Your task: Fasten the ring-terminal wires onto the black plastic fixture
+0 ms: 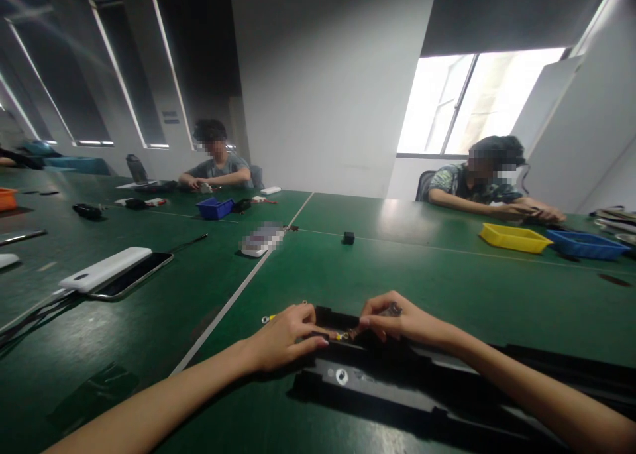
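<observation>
My left hand (293,335) lies over the near end of a long black housing (377,354), with thumb and index finger closed on a short wire. A yellow-sleeved ring terminal (342,337) shows at those fingertips. Another ring terminal (265,319) sticks out to the left of the hand. My right hand (397,318) is closed around a tool with a clear handle (394,309), which looks like a screwdriver. Its tip points down-left, close to the ring terminal inside the housing. Whether the tip touches it, I cannot tell.
A second black strip (362,381) with a round white spot lies nearer me. Ahead on the green table (318,268) sit a small black cube (348,238) and a phone-like device (261,239). Blue (214,207) and yellow (515,238) bins stand farther off. Two people sit opposite.
</observation>
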Tool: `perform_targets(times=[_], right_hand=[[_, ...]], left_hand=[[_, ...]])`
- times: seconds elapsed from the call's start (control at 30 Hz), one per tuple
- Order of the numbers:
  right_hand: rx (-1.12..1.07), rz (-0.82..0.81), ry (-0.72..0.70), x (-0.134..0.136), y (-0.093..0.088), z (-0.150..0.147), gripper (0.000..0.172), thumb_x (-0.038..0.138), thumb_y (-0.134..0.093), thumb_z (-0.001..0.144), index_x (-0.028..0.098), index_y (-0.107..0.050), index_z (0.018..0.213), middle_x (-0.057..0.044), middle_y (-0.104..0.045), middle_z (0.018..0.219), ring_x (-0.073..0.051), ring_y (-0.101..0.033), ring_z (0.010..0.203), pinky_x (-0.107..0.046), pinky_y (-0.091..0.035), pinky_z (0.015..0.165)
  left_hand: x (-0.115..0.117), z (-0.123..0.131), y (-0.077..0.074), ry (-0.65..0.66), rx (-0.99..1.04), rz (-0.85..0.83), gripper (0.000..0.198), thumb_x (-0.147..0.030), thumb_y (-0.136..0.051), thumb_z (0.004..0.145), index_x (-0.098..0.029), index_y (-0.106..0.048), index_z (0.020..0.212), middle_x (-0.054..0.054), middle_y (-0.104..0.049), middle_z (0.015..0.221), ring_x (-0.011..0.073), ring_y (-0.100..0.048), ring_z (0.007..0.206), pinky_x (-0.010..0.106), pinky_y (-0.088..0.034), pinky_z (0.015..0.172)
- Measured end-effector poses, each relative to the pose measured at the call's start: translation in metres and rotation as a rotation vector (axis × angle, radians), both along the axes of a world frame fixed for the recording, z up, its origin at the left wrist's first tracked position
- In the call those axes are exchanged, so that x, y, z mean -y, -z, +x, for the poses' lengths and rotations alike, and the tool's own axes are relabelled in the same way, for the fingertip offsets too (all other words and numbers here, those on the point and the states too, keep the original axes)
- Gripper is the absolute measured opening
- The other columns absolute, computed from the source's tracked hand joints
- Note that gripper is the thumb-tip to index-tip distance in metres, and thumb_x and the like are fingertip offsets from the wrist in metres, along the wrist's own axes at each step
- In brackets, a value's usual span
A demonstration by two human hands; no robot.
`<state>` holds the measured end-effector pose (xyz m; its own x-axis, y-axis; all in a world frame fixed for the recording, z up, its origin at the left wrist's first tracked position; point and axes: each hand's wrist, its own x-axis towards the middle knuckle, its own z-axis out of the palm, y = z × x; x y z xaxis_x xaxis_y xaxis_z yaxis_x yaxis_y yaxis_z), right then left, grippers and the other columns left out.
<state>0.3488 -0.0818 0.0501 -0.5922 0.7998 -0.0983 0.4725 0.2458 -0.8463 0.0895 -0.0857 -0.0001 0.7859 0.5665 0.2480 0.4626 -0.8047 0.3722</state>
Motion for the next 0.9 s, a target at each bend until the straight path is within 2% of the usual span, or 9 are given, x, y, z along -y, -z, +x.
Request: perform_targets(times=[0.43,0.7,0.9], right_hand=[[-0.027,0.002,0.012,-0.0029,0.0052,-0.0003,0.04,0.051,-0.054,0.079,0.012,-0.067,0.08,0.002,-0.052,0.049,-0.006,-0.039,0.041,-0.017,-0.03,0.04],[-0.003,0.0,0.016,-0.0007,0.0016,-0.0003,0.039,0.049,-0.055,0.079,0.013,-0.068,0.08,0.002,-0.052,0.05,-0.006,-0.04,0.042,-0.018,-0.03,0.041],[0.023,-0.029,0.004,0.0023,-0.0007,0.0001,0.035,0.048,-0.062,0.073,0.013,-0.069,0.074,0.002,-0.051,0.051,-0.007,-0.043,0.045,-0.018,-0.031,0.043]], left_hand=[[-0.0012,-0.0005,0.0024,0.006,0.017,0.002,0.035,-0.044,-0.033,0.096,-0.035,-0.055,0.122,0.004,-0.047,0.088,0.017,-0.045,0.082,0.026,-0.037,0.072],[-0.0007,0.0,0.0006,-0.013,-0.007,-0.012,0.036,-0.042,-0.035,0.096,-0.029,-0.058,0.119,0.004,-0.047,0.089,0.0174,-0.045,0.082,0.027,-0.037,0.073],[-0.0021,-0.0005,0.0027,0.005,-0.012,0.007,0.035,-0.042,-0.033,0.096,-0.033,-0.054,0.123,0.003,-0.045,0.088,0.0172,-0.045,0.082,0.026,-0.036,0.072]])
